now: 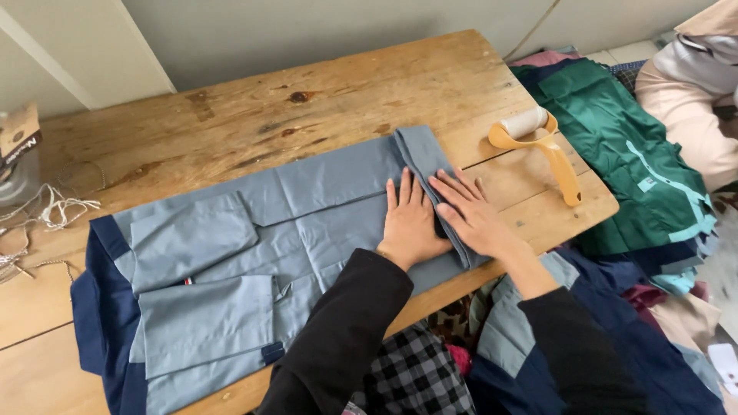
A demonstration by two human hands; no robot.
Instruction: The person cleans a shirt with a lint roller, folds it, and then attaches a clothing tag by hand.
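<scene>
A: Two hands lie flat on the grey-blue garment [307,223], which is spread across the near half of the bench [323,84]. We see the left hand [410,219] with fingers spread, palm down, pinching nothing.

B: Confirmed. We see the right hand [470,211] likewise open and pressed flat, on the folded strip of fabric [430,173] at the garment's right end, near the bench's right edge. Both hands touch each other at the fingers.

A: We note the garment's navy trim [100,307] hanging over the near left corner of the bench.

B: A lint roller [542,142] with a yellow handle lies near the right edge, just beside the right hand but apart from it. Loose white string [58,207] sits at the left edge. A green garment [630,161] lies beyond the right edge, off the bench.
</scene>
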